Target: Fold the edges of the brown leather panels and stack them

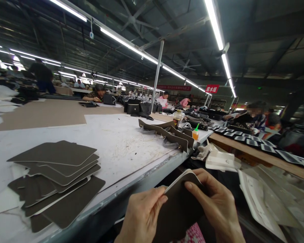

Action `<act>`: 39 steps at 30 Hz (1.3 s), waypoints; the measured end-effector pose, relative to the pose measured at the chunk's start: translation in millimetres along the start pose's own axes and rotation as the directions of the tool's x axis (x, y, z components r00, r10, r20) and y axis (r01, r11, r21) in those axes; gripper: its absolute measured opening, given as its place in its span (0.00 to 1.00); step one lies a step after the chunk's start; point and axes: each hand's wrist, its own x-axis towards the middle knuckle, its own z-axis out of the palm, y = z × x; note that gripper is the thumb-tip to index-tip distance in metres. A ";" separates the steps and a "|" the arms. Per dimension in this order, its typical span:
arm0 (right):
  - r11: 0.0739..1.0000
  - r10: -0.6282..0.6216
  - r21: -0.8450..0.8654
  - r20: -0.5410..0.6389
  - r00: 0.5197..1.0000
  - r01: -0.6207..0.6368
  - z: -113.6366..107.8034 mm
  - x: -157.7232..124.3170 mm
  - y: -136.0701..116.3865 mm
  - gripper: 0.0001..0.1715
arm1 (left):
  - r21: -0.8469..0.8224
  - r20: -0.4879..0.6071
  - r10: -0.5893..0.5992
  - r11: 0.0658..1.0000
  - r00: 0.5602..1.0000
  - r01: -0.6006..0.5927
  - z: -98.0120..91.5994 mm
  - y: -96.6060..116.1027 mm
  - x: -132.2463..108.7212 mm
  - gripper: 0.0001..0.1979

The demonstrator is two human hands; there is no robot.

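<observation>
Between my two hands, just off the table's front edge, is a dark brown leather panel [178,206] with a pale cut edge and a rounded corner. My left hand [145,211] pinches its left edge between thumb and fingers. My right hand [214,199] grips the upper right corner, thumb lying on the brown face and fingers behind. The panel's lower part runs out of sight near a red and white patterned cloth [194,234]. On the table to the left lies a loose, uneven stack of similar brown panels [58,155].
Curved brown pieces [167,133] with thin plastic stand at the white table's [111,141] right edge, near an orange bottle [195,133] with a green nozzle and a glass jar [177,118]. Pale scraps [221,158] lie at right. Black bags [134,108] and several people are farther back.
</observation>
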 end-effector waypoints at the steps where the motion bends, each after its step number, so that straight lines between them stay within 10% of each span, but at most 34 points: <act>1: 1.000 -0.010 -0.027 0.012 1.000 0.011 -0.1 -0.2 0.7 0.13 | 0.002 0.000 0.020 1.000 1.000 -0.020 1.3 -0.9 0.3 0.09; 7: 0.996 -0.073 -0.050 0.101 0.992 0.079 0.9 -2.1 0.6 0.08 | -0.062 -0.084 0.037 0.997 0.996 -0.043 2.1 -6.6 2.1 0.15; 19: 0.992 0.012 0.128 0.086 0.996 -0.022 1.4 1.7 1.9 0.08 | -0.222 0.150 -0.096 0.967 0.984 0.128 -16.2 3.2 5.7 0.16; 22: 0.948 -0.293 -0.141 -0.025 0.956 0.287 5.5 -3.9 -2.7 0.04 | -0.166 0.036 -0.196 0.966 0.980 0.199 -14.5 -1.3 5.3 0.15; 26: 0.698 -0.656 -0.326 0.068 0.752 0.638 13.6 -14.4 -14.4 0.16 | -0.141 -0.045 -0.258 0.958 0.965 0.250 -12.9 -3.9 5.0 0.16; 31: 0.931 -0.349 -0.114 0.008 0.937 0.348 17.7 -8.5 -9.9 0.08 | -0.165 -0.022 -0.122 0.979 0.992 0.117 -19.4 3.0 3.7 0.15; 39: 0.994 -0.023 0.109 0.037 0.999 0.019 11.2 -4.9 -7.7 0.11 | -0.095 0.039 0.069 0.993 0.997 -0.065 -31.0 8.9 3.4 0.15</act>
